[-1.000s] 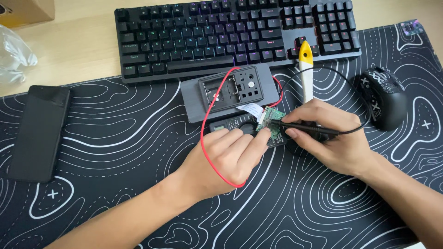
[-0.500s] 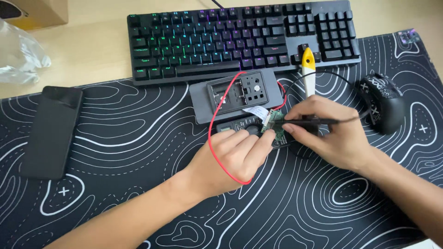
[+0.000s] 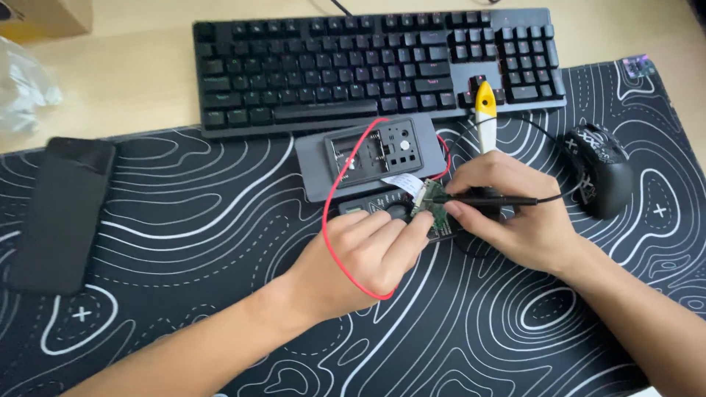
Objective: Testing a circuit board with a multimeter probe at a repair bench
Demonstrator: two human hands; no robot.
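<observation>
left hand (image 3: pixel 368 254) curled, right hand (image 3: pixel 515 213) pinching, hands close together

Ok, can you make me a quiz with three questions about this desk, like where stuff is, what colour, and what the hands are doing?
1. Where is the black phone?
A. on the left side of the desk mat
B. on top of the keyboard
C. under the mouse

2. What colour is the looping wire by the left hand?
A. blue
B. red
C. green

3. What is the right hand doing?
A. lying flat and empty
B. gripping the mouse
C. holding a thin black probe against the small green circuit board

Answers:
1. A, the phone lies on the desk mat at the left, away from the keyboard.
2. B, the wire is red.
3. C, the black probe is pinched in its fingers with the tip at the green circuit board; the mouse sits untouched.
</observation>
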